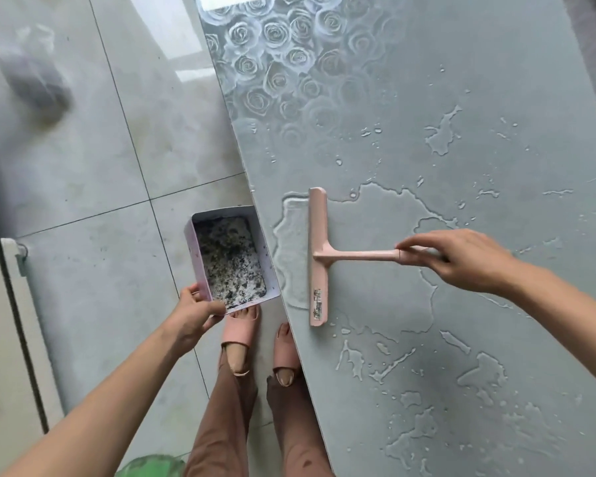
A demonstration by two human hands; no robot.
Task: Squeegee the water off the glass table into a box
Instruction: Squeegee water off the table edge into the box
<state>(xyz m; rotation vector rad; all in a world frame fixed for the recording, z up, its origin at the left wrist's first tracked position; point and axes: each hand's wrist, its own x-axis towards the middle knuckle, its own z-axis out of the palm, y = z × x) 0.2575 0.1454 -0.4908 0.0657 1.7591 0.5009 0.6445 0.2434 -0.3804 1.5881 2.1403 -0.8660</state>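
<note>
pale glossy floor tiles [83, 160] fill the left of the view. left hand [195, 318]: fingers curled round the near corner of the box [196, 263], holding it open side up just beside the worktop's left edge. the inside of the box is speckled dark and light. below it, two feet in pink slippers [242, 331] stand on the floor close to that edge. worktop [479, 70]: grey-green glass, rose pattern at its far left part. water [386, 235] lies on it as one broad puddle and many scattered drops. squeegee [319, 256]: pink, blade down in the puddle, parallel to the edge and near it, with a ridge of water between blade and edge. right hand [461, 259]: fingers closed on the end of the handle.
</note>
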